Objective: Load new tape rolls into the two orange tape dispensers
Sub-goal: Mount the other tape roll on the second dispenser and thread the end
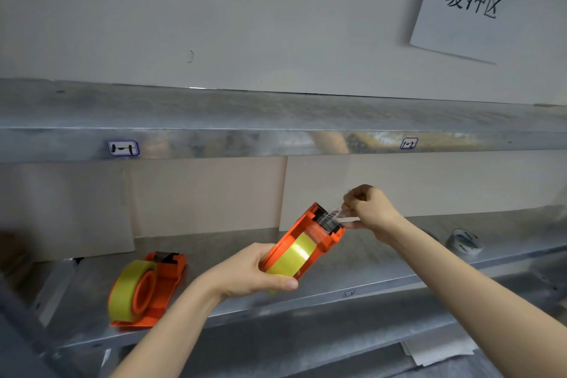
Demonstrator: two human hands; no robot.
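Note:
My left hand grips an orange tape dispenser by its lower end, held tilted above the metal shelf. A yellowish tape roll sits inside it. My right hand pinches the clear tape end at the dispenser's toothed cutter and holds it stretched over the blade. A second orange dispenser lies on the shelf at the left, with a yellowish roll on its hub.
A nearly spent tape core lies on the shelf at the right. An upper metal shelf with small labels runs above. Cardboard sheets line the back. A paper sign hangs on the wall.

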